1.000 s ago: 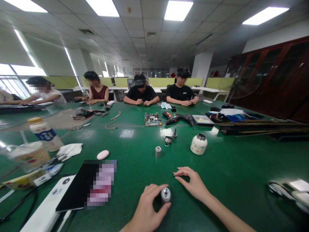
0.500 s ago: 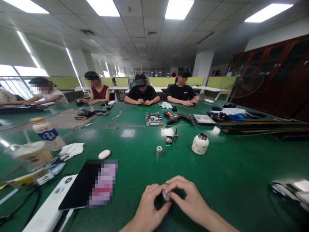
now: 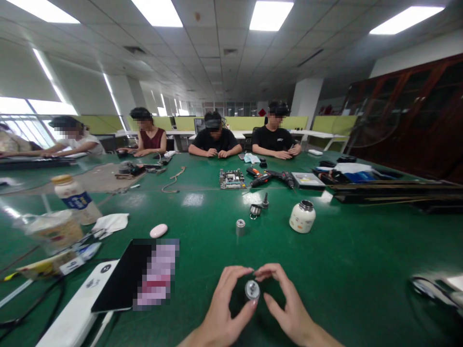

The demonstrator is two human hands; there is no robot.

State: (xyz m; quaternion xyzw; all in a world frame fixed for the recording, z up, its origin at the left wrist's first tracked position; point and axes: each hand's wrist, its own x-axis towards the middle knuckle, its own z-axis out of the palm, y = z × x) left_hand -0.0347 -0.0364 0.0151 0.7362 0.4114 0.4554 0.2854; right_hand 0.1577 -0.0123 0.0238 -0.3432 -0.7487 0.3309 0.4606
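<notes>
Your left grip (image 3: 226, 303) curves around a small metal cylinder (image 3: 252, 290), its thumb tip against the near side and its fingers arched past the far side; whether it clasps the piece firmly, you cannot tell from this angle. Your right grip (image 3: 291, 303) is spread wide just beside the cylinder, thumb and fingers apart, with the index fingertip close to your left one. The cylinder has its round end facing up, in front of you on the green surface (image 3: 202, 260). Farther out, beyond your hands, stands a second metal cylinder (image 3: 240, 228), with a small metal part with a ring (image 3: 255, 210) behind it and a white jar (image 3: 302, 218) to its right. Off to your left lies a dark tablet (image 3: 121, 277), partly over a white bar (image 3: 77, 303).
</notes>
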